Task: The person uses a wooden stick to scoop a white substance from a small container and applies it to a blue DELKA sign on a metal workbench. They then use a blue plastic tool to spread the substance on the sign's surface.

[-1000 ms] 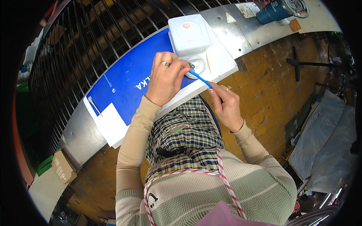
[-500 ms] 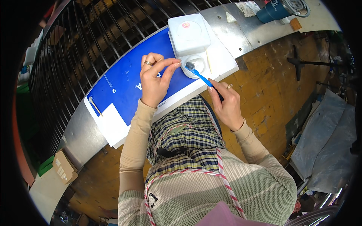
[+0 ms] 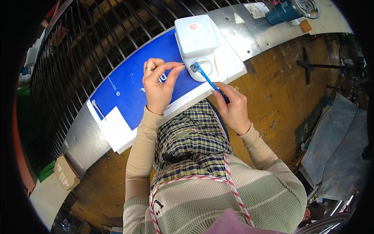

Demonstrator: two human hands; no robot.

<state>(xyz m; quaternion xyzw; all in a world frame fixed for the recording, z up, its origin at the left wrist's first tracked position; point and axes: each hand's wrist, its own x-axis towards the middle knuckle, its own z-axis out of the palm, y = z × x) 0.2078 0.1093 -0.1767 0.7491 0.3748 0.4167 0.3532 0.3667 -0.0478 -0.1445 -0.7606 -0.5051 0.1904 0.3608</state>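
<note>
My right hand [image 3: 235,108] grips the handle of a blue toothbrush [image 3: 209,81]. Its dark bristled head is over a small round white dish [image 3: 207,71]. My left hand [image 3: 160,86] has thumb and forefinger pinched together just left of the brush head; whatever is between the fingertips is too small to make out. Behind the dish stands a white plastic box [image 3: 197,39] with a pink heart mark on top. Beneath them lies a flat board with a blue face [image 3: 124,84] and white margins. A thin pale stick [image 3: 216,64] rests right of the dish.
A wooden stick with a whitish tip [image 3: 99,110] lies at the board's left end. The metal ledge [image 3: 241,33] curves beneath the board, with a dark bar rack [image 3: 97,35] beyond it. A blue tumbler [image 3: 284,11] is at far right, and an opened cardboard carton [image 3: 66,172] at lower left.
The toothbrush head has shifted slightly, its handle now more upright over the dish. My left hand has drawn a little to the left, still pinched.
</note>
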